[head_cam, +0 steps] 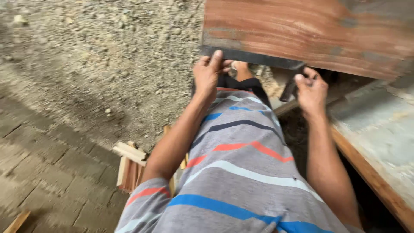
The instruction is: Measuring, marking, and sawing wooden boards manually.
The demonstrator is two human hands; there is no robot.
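Observation:
A large reddish-brown wooden board (310, 30) fills the top right of the head view, with a dark edge along its lower side. My left hand (209, 73) grips that lower edge near the board's left corner, fingers over the top. My right hand (311, 88) is closed on the edge farther right, beside a dark metal piece (288, 90) that hangs below it. My striped grey shirt with blue, red and white bands (241, 172) covers the foreground.
Rough gravel and dirt ground (99, 56) spreads to the left, meeting brick paving (51, 172) at the bottom left. A pile of short wood offcuts (129, 166) lies by my left elbow. A grey-topped bench with a wooden rim (379, 142) stands at right.

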